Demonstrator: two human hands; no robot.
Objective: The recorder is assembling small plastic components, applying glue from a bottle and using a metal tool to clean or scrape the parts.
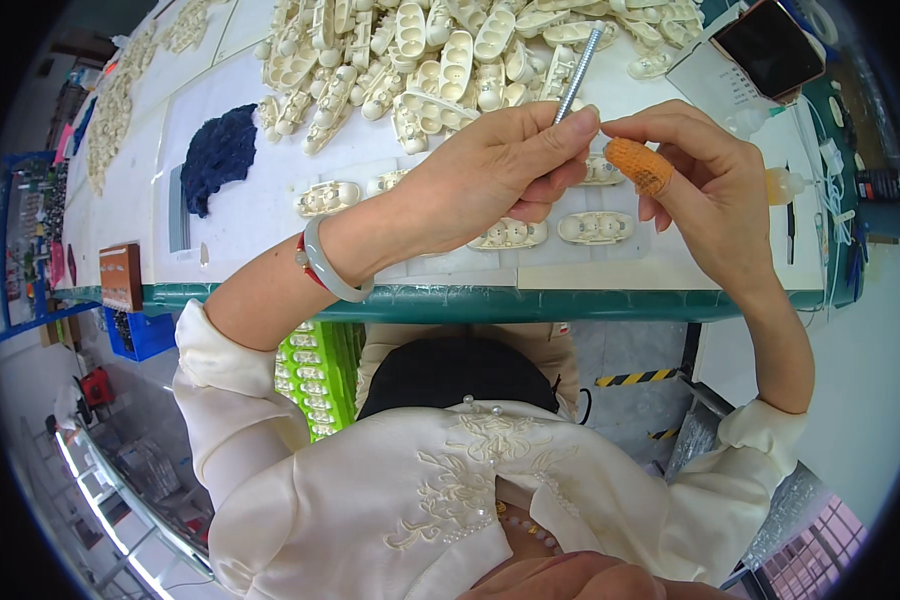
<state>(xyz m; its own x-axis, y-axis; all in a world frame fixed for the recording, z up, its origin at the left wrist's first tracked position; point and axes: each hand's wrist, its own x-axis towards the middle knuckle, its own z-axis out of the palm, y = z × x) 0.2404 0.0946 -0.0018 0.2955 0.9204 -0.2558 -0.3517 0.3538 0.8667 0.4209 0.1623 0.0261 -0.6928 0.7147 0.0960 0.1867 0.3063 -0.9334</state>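
My left hand (pixel 520 165) is closed around a slim silver rod with a ribbed surface (pixel 578 75), which sticks up past the thumb and leans to the right. What its fingertips pinch besides the rod is hidden. My right hand (pixel 715 185) comes up against the left fingertips, its fingers curled and the thumb in an orange knitted finger cover (pixel 638 166). Anything between its thumb and index finger is too small to make out. Below the hands, cream plastic parts with round hollows, such as one oblong part (pixel 596 228), lie in rows on the white tabletop.
A big heap of similar cream parts (pixel 455 65) covers the far table. Dark blue cloth (pixel 220 155) lies at the left, a brown block (pixel 121 277) by the table's green front edge (pixel 450 303). A phone (pixel 770 48) stands far right. A green tray (pixel 342 375) holds parts below.
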